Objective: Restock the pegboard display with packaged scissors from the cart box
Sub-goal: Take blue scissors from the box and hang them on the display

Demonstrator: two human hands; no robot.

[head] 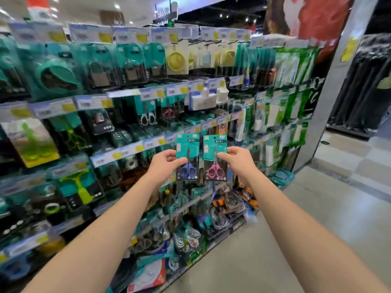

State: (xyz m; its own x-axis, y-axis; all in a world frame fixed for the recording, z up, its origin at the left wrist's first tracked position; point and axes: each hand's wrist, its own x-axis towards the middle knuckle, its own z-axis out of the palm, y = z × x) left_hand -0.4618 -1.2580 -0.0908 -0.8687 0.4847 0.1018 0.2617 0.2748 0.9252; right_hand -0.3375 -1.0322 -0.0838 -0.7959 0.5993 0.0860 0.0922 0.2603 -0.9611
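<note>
I hold two teal-carded scissor packs up side by side in front of the pegboard display (131,127). My left hand (166,166) grips the left edge of the blue-handled scissors pack (188,157). My right hand (238,160) pinches the right edge of the pink-handled scissors pack (214,158). Both packs are upright, almost touching, with their hang holes at the top. On the pegs farther back hang white-handled scissors (148,118) and red-handled scissors (168,113). No cart box is in view.
The display runs from the left edge to a grey pillar (338,85) at the right, packed with hanging padlocks, tape, cables and green packs behind price tags. Open tiled floor (306,229) lies to the right. Low hooks near the floor carry cable coils (220,216).
</note>
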